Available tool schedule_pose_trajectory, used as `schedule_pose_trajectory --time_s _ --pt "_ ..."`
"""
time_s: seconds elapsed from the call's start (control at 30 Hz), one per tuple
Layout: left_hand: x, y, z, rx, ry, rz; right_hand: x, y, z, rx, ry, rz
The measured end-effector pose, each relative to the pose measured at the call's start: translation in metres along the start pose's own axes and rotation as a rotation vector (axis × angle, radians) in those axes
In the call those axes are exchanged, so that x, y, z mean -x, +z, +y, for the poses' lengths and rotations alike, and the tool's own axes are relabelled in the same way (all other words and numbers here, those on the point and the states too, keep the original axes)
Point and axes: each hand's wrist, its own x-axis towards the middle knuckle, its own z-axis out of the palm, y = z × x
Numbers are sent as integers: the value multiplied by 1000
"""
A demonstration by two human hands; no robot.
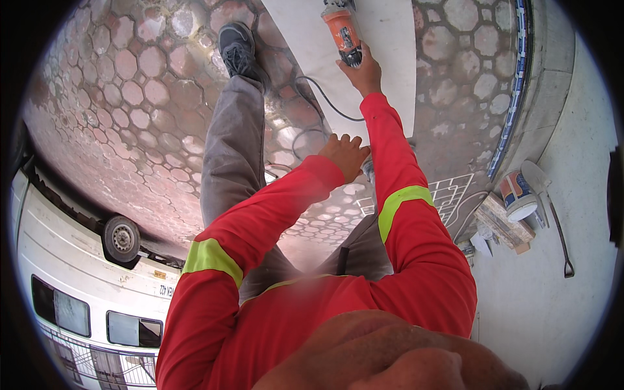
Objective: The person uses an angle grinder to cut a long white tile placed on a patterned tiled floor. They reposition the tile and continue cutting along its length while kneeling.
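Observation:
At the top of the head view, my right hand (364,70) is closed around the rear end of an orange and black angle grinder (342,31). The grinder's front end runs up to the picture's edge, so its disc is not clear. Beneath it lies a pale flat sheet (390,71). My left hand (346,156) hovers or rests by the sheet's near edge, fingers bent and apart, with nothing visible in it. A dark cord (331,104) curves across the sheet and onto the paving beside my left hand.
My left shoe (238,49) stands on honeycomb paving (140,91) left of the sheet. A white wire rack (452,195) lies right of my right forearm. Farther right are a bucket (520,198), wooden boards (500,221) and a shovel (552,214). A white van (84,260) stands at left.

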Motion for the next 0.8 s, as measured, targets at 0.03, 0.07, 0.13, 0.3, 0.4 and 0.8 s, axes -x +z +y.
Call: schedule_pose_trajectory --time_s 0.03,0.07,0.13,0.3,0.4,0.8 --pt "0 1 1 -2 -3 -6 0 0 1 8 -1 3" --pt "-1 2 1 -3 -6 -13 0 1 3 20 15 0" --pt "-2 3 2 -5 -10 -24 0 2 5 15 -11 9" --pt "-4 8 5 9 -19 -50 1 1 8 13 -6 10" --pt "-4 11 6 6 -17 -46 6 -1 10 -3 -9 5" --pt "-2 29 11 2 -22 -37 30 -3 23 3 15 -15"
